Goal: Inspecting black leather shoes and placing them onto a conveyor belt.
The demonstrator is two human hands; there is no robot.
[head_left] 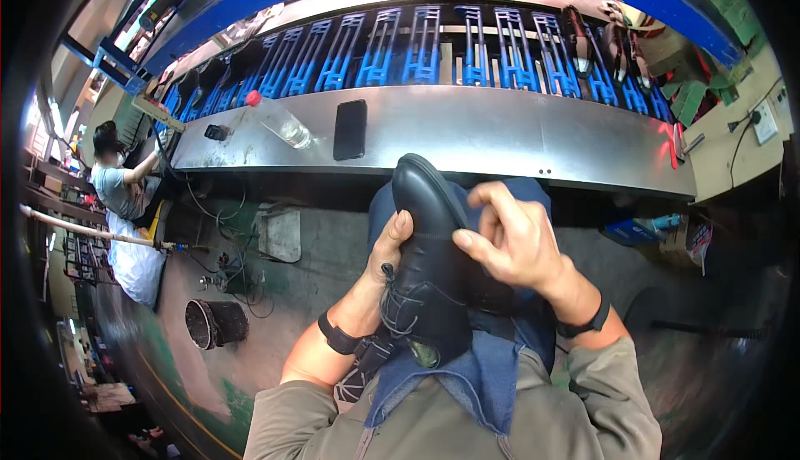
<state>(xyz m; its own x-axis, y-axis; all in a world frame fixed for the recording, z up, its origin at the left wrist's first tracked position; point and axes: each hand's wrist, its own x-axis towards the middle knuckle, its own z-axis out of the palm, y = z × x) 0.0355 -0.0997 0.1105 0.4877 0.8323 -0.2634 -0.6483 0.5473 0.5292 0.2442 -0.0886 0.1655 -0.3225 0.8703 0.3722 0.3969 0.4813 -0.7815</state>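
Observation:
A black leather lace-up shoe (427, 247) rests over my lap, its toe pointing away toward the metal bench. My left hand (390, 245) is closed around the shoe's left side, with the thumb lying on the upper. Dark laces hang loosely tied over the instep, and a greenish patch shows at the shoe's opening. Beside the sole edge on the right, my right hand (518, 242) has its thumb and bent forefinger apart, with nothing visible between them. Its thumb tip is at or very near the shoe's side. A blue apron (492, 377) lies under the shoe.
On the metal bench (467, 127) lie a black phone (350, 129) and a clear bottle with a red cap (283, 120). Blue racks (423, 47) line up behind, some shoes at right. A black bucket (215, 324) stands on the floor; a co-worker (121, 178) sits far left.

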